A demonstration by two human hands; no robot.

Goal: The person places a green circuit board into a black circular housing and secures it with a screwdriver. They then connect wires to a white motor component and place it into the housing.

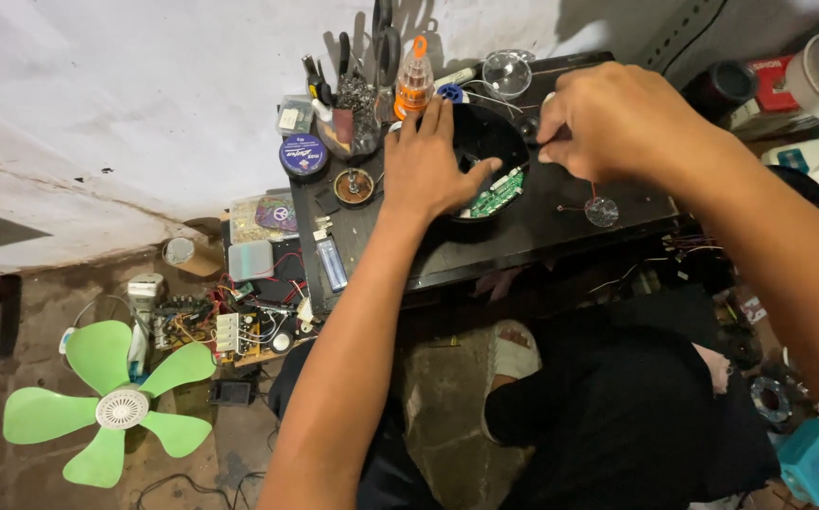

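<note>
My left hand (433, 162) lies flat, fingers spread, on a round black housing (490, 137) that holds a green circuit board (496, 195). It presses the housing down on a low black table (485, 246). Above the housing's right rim, my right hand (608, 118) is closed around a dark-handled tool (561, 135) whose tip reaches toward the board. Most of the tool is hidden inside the fist.
A jar of tools (358, 113), an orange bit holder (414, 80), a blue round tin (303, 154) and clear lenses (507, 71) crowd the table's far side. A green fan blade (112, 406) and wired circuit boards (230, 326) lie on the floor at left. A teal box (814, 460) sits lower right.
</note>
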